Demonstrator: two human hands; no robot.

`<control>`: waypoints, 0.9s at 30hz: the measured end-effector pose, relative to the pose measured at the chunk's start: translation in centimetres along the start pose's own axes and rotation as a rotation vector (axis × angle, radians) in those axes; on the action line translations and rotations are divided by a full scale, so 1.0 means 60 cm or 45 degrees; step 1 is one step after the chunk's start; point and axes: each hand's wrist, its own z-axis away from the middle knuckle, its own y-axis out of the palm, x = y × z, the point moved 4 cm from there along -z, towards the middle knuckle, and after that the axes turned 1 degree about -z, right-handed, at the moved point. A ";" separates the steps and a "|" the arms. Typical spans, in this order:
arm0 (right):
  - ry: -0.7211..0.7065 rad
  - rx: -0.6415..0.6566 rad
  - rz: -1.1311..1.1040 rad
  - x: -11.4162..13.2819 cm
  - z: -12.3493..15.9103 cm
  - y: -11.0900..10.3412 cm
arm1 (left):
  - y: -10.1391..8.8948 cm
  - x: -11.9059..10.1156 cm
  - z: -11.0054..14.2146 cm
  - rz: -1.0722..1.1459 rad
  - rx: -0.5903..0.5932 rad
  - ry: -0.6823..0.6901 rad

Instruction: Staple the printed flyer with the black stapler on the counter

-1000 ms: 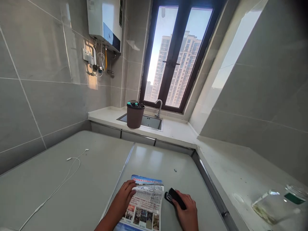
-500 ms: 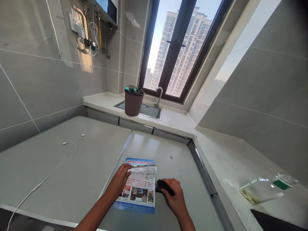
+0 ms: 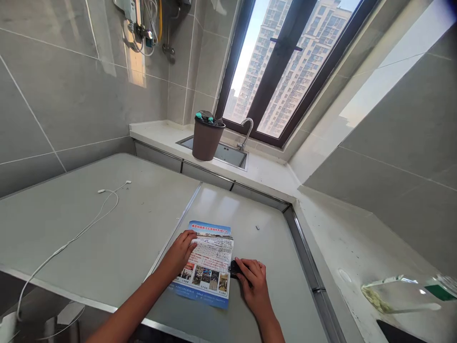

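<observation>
A printed flyer (image 3: pixel 210 259) with blue borders and a row of photos lies on the grey-white table. Flat on its left side, my left hand (image 3: pixel 183 248) rests with the fingers stretched over the paper. My right hand (image 3: pixel 254 280) is wrapped round a black stapler (image 3: pixel 234 268), whose front end meets the flyer's right edge. Most of the stapler's body is hidden under my fingers.
A white cable (image 3: pixel 76 236) trails across the table's left half. Behind the table, a brown bin (image 3: pixel 207 139) stands by a sink (image 3: pixel 232 156) with a faucet (image 3: pixel 246 134). A clear jar (image 3: pixel 403 293) lies on the right counter (image 3: pixel 342 243). A tiny dark scrap (image 3: pixel 257 227) lies beyond the flyer.
The camera view has tilted, so the scene sits a little higher. My right hand now covers more of the stapler, its fingers further forward. My left hand stays on the flyer.
</observation>
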 end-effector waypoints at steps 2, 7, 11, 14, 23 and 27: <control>-0.010 0.015 0.021 0.002 0.000 0.001 | 0.001 -0.001 0.000 -0.005 0.016 -0.007; -0.033 0.012 0.048 0.006 0.001 0.000 | 0.004 0.002 0.002 -0.008 0.017 -0.020; -0.037 0.024 0.052 0.005 0.002 0.001 | 0.006 0.004 0.002 0.003 0.005 -0.015; -0.038 0.035 0.046 0.005 0.003 0.001 | 0.006 0.002 0.001 0.010 0.016 -0.025; -0.051 0.035 0.061 0.009 -0.001 0.001 | 0.008 0.002 0.002 -0.006 0.001 -0.015; -0.040 0.046 0.048 0.006 0.000 0.004 | 0.011 0.006 0.003 0.002 0.010 -0.026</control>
